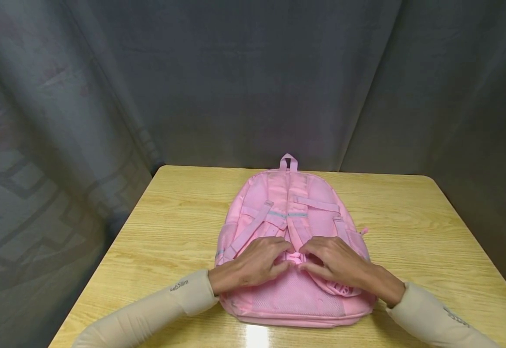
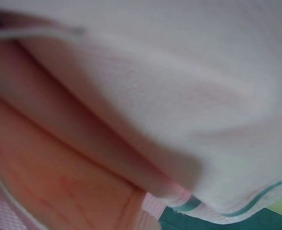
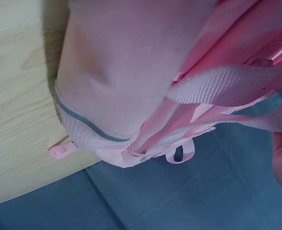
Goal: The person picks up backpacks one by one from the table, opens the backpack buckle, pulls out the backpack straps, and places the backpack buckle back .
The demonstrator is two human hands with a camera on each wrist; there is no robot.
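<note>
Grey curtains (image 1: 253,87) surround one wooden table (image 1: 170,208). In the head view, one pink backpack (image 1: 296,295) lies midway between the table's left and right edges, its single top loop (image 1: 289,162) towards the far edge. Two hands, left hand (image 1: 261,261) and right hand (image 1: 337,261), meet over it, fingers and thumbs curled narrowly, pinching one pink strap piece (image 1: 296,257). The left wrist view shows blurred pink fabric; its finger state cannot be told. The right wrist view shows one zip tag (image 3: 63,150) and two webbing straps (image 3: 227,86).
</note>
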